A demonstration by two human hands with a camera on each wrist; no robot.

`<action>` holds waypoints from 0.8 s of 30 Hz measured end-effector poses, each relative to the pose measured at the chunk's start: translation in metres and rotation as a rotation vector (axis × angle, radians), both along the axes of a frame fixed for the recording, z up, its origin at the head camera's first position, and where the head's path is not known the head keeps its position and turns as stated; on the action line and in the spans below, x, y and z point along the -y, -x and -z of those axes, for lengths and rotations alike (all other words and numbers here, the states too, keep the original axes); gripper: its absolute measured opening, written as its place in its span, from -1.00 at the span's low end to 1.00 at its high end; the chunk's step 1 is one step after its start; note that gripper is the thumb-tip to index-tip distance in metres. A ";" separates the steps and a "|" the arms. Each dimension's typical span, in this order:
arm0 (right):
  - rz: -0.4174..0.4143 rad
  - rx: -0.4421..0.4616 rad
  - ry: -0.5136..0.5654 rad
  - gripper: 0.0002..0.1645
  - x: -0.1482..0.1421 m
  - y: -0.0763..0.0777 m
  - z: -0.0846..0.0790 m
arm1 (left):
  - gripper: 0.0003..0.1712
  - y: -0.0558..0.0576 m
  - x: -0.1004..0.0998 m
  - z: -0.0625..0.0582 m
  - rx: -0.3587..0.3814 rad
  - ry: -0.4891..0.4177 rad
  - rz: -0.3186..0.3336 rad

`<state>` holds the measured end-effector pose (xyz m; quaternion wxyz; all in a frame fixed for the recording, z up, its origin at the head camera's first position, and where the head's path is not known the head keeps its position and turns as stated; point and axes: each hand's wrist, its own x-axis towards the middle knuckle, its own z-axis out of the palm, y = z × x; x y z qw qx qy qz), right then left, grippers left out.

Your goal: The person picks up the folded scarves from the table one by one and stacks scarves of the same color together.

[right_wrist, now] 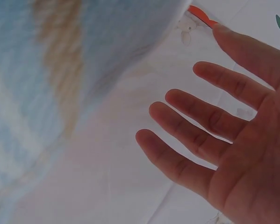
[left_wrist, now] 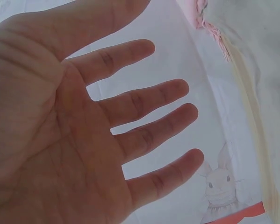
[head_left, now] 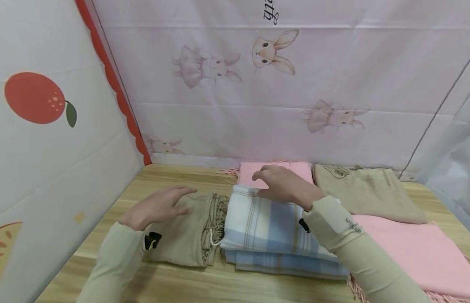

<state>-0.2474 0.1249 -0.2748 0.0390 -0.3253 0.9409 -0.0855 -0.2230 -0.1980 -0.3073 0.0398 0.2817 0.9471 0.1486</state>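
My left hand (head_left: pixel 160 207) hovers over a folded tan scarf (head_left: pixel 181 240) with knotted fringe, at the left of the table. Its fingers are spread and relaxed, with nothing in them, as the left wrist view also shows. Over the far part of a folded blue and white plaid scarf (head_left: pixel 272 223) is my right hand (head_left: pixel 284 185), fingers extended and holding nothing. The plaid scarf lies in thick layers, right beside the tan scarf's fringe. In the right wrist view the plaid cloth (right_wrist: pixel 32 93) looms blurred close to the fingers (right_wrist: pixel 177 161).
Behind the plaid scarf lies a folded pink scarf (head_left: pixel 250 170). Another tan scarf (head_left: pixel 367 193) is at the back right, with a second pink scarf (head_left: pixel 412 248) in front of it. Printed cloth walls (head_left: pixel 219 126) stand behind and left of the wooden table (head_left: pixel 117 235).
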 end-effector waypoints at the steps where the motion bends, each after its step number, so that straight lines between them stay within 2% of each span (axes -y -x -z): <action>1: -0.004 -0.006 0.010 -0.57 -0.003 0.001 0.001 | -0.41 0.001 -0.001 -0.001 0.003 -0.003 -0.001; 10: -0.055 -0.037 0.065 -0.62 -0.021 0.009 0.005 | -0.41 0.005 -0.010 -0.003 -0.003 -0.010 0.013; 18: -0.024 -0.027 0.075 -0.65 -0.036 0.014 0.005 | -0.39 0.011 -0.020 -0.008 0.041 0.001 -0.013; 24: 0.013 0.009 0.093 -0.63 -0.045 0.015 0.003 | -0.38 0.014 -0.024 -0.009 0.067 -0.017 0.002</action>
